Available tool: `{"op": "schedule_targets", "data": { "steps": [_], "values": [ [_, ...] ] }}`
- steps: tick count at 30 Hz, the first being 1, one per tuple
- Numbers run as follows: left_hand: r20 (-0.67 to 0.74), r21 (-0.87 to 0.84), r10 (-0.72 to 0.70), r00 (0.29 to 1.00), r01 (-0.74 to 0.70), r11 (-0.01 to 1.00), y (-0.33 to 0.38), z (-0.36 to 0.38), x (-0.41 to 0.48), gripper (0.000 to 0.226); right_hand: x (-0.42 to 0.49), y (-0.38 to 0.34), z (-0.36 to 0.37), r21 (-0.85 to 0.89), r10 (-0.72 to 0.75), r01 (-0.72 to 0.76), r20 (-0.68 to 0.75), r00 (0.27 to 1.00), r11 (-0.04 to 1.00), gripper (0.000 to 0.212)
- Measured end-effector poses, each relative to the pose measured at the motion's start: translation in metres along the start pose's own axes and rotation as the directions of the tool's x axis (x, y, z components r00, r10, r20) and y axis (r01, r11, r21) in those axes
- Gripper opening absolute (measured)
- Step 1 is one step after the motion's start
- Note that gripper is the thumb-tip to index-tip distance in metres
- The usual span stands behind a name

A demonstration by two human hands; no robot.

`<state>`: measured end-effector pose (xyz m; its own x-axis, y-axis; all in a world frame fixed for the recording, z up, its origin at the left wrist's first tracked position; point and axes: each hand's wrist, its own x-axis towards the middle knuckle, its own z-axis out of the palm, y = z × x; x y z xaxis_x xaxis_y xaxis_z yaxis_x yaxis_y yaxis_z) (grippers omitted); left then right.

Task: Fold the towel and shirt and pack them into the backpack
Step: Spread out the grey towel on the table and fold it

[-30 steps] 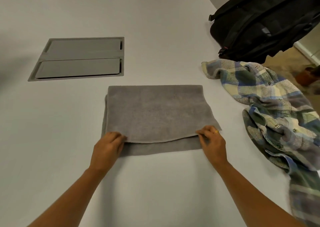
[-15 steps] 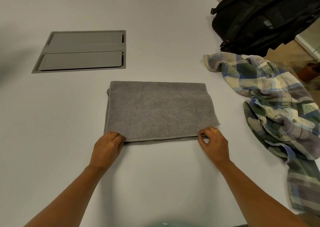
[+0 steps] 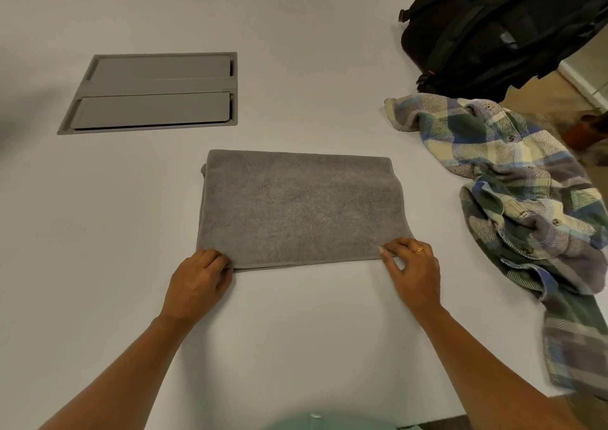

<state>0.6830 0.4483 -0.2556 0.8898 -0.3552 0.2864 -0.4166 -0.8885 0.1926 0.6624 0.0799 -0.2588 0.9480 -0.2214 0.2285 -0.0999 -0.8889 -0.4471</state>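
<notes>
1. Since a second ago, the top layer of the towel (image 3: 296, 206) has been sliding nearer, so the strip of lower layer showing along the near edge is now almost covered.
2. The left hand (image 3: 197, 281) is gripping the near-left corner with curled fingers, and the right hand (image 3: 414, 271) is pinching the near-right corner between thumb and fingers.
3. The towel is lying flat in the middle of the table (image 3: 296, 357), folded into a rectangle that is wider left to right.
4. To do this step well, both hands probably need to be pulling evenly until the near edges are meeting. A bit of under-layer is sticking out at the far-left corner and likely needs tucking before another fold.
5. The plaid shirt (image 3: 513, 199) is lying crumpled to the right, near the towel but apart, with its near end seemingly hanging over the table's right edge. It is not yet folded.
6. The black backpack (image 3: 500, 25) is sitting at the far right, just beyond the shirt, and its opening cannot be seen.
7. The shirt is lying between the towel and the backpack, so a direct carry would be passing over it.
8. A gray recessed panel (image 3: 154, 92) is sitting far left, well apart.
</notes>
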Motion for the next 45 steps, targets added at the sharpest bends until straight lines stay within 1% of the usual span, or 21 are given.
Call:
{"op": "schedule_targets", "data": {
  "steps": [3, 5, 6, 7, 9, 11, 13, 15, 18, 20, 21, 23, 26, 28, 30, 32, 34, 36, 38, 42, 45],
  "values": [
    [0.002, -0.005, 0.024, 1.0, -0.024, 1.0, -0.003, 0.0, -0.007, 0.046, 0.001, 0.006, 0.002, -0.047, 0.092, -0.092, -0.002, 0.996, 0.995, 0.012],
    [0.009, -0.001, 0.023, 1.0, -0.023, 1.0, -0.006, 0.0, -0.009, 0.057, 0.001, 0.004, 0.001, -0.124, 0.15, -0.152, -0.024, 0.988, 0.98, 0.008],
    [0.016, 0.001, 0.017, 1.0, -0.017, 1.0, -0.006, 0.0, -0.01, 0.055, 0.001, 0.001, 0.001, -0.162, 0.151, -0.156, -0.045, 0.988, 0.974, 0.006],
    [0.015, 0.007, 0.014, 1.0, -0.014, 1.0, -0.006, 0.0, -0.01, 0.049, 0.001, 0.001, 0.001, -0.198, 0.102, -0.113, -0.068, 0.992, 0.974, 0.005],
    [0.001, 0.037, 0.029, 1.0, -0.029, 0.999, -0.006, 0.0, -0.009, 0.039, 0.001, 0.001, 0.001, -0.231, -0.084, 0.068, -0.06, 0.995, 0.971, 0.012],
    [-0.002, 0.068, 0.047, 0.999, -0.047, 0.997, -0.008, 0.0, -0.006, 0.029, 0.002, 0.0, -0.001, -0.173, -0.212, 0.209, 0.003, 0.977, 0.962, 0.024],
    [0.028, 0.094, 0.019, 0.999, -0.021, 0.995, -0.014, -0.001, -0.004, 0.007, 0.003, -0.005, -0.003, -0.106, -0.25, 0.256, 0.062, 0.966, 0.961, 0.029],
    [0.079, 0.118, -0.101, 0.992, 0.091, 0.989, -0.024, -0.003, 0.003, 0.007, 0.002, -0.019, -0.004, -0.071, -0.296, 0.308, 0.139, 0.945, 0.949, 0.031],
    [0.107, 0.132, -0.357, 0.928, 0.343, 0.93, -0.032, -0.009, 0.019, 0.012, -0.005, -0.051, 0.0, -0.005, -0.395, 0.422, 0.343, 0.852, 0.907, 0.039],
    [0.052, 0.055, -0.48, 0.876, 0.477, 0.877, -0.026, -0.013, 0.029, 0.015, -0.014, -0.077, 0.004, 0.037, -0.385, 0.431, 0.524, 0.76, 0.902, 0.045],
    [0.016, 0.003, -0.505, 0.863, 0.505, 0.863, -0.018, -0.014, 0.032, 0.015, -0.021, -0.09, 0.007, 0.042, -0.371, 0.438, 0.609, 0.701, 0.898, 0.043],
    [-0.02, -0.104, -0.528, 0.849, 0.523, 0.846, 0.009, -0.011, 0.036, 0.019, -0.033, -0.112, 0.013, 0.084, -0.38, 0.442, 0.665, 0.643, 0.893, 0.039],
    [0.094, -0.179, -0.556, 0.826, 0.564, 0.806, 0.057, 0.001, 0.039, 0.047, -0.046, -0.132, 0.018, 0.202, -0.396, 0.366, 0.696, 0.599, 0.908, 0.04],
    [0.198, -0.138, -0.568, 0.799, 0.596, 0.791, 0.078, 0.015, 0.04, 0.064, -0.042, -0.136, 0.018, 0.249, -0.378, 0.286, 0.67, 0.639, 0.925, 0.039],
    [0.28, -0.06, -0.59, 0.757, 0.628, 0.776, 0.084, 0.027, 0.038, 0.073, -0.023, -0.13, 0.015, 0.28, -0.302, 0.163, 0.576, 0.76, 0.946, 0.032],
    [0.316, 0.009, -0.585, 0.747, 0.614, 0.789, 0.082, 0.033, 0.033, 0.074, 0.007, -0.114, 0.01, 0.283, -0.187, 0.068, 0.418, 0.889, 0.957, 0.021],
    [0.316, 0.031, -0.566, 0.761, 0.588, 0.808, 0.079, 0.035, 0.029, 0.073, 0.039, -0.089, 0.009, 0.226, -0.071, 0.01, 0.264, 0.962, 0.974, 0.017],
    [0.324, 0.028, -0.552, 0.769, 0.575, 0.818, 0.071, 0.034, 0.028, 0.072, 0.06, -0.064, 0.007, 0.17, 0.066, -0.105, 0.22, 0.973, 0.98, 0.021],
    [0.342, 0.028, -0.534, 0.773, 0.56, 0.828, 0.055, 0.03, 0.027, 0.072, 0.067, -0.047, 0.001, 0.138, 0.15, -0.188, 0.249, 0.957, 0.972, 0.028],
    [0.386, 0.072, -0.492, 0.78, 0.506, 0.859, 0.007, 0.016, 0.02, 0.07, 0.058, -0.029, -0.013, 0.172, 0.173, -0.237, 0.32, 0.931, 0.956, 0.023],
    [0.458, 0.131, -0.48, 0.748, 0.477, 0.869, -0.026, 0.006, 0.016, 0.073, 0.047, -0.026, -0.015, 0.221, 0.206, -0.3, 0.365, 0.908, 0.928, 0.015]
  ]
}}
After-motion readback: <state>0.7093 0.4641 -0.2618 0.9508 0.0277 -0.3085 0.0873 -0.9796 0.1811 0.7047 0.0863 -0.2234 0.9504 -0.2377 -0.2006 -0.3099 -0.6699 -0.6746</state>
